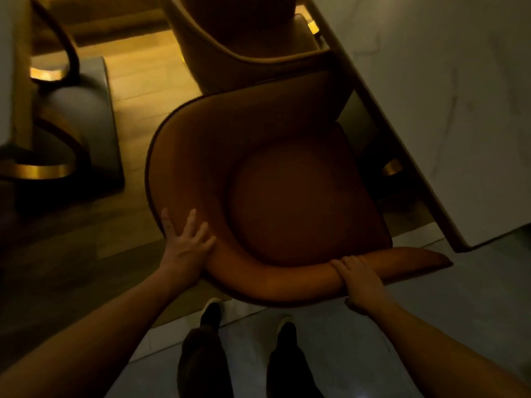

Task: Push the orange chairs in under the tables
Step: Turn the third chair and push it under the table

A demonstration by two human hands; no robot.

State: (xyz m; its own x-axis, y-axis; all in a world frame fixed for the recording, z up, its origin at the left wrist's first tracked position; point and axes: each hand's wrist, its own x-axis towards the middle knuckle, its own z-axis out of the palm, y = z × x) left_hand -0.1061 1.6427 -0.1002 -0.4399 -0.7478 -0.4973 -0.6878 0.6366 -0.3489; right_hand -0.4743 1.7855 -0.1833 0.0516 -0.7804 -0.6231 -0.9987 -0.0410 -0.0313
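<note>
Both hands on the orange chair's (287, 179) curved backrest: left hand (184, 245) spread flat, right hand (359, 280) wrapped over the rim. Seat front tucks under the table (431, 110) edge, second chair (247, 44) just beyond.

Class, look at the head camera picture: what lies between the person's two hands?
Between the left hand and the right hand runs the curved backrest rim of the orange chair; the head view shows it.

Dim room, warm yellow light. Floor: pale wooden boards (149, 79) at upper centre, brightly lit; grey glossy tiles (448, 320) below and to the right, a small reflected glint near the bottom edge. Furnishings: at left, a dark grey slab base (112, 145) on the floor carrying curved gold-banded supports (43, 169), partly blurred, with a pale upright panel (11, 67) at the far left edge.
</note>
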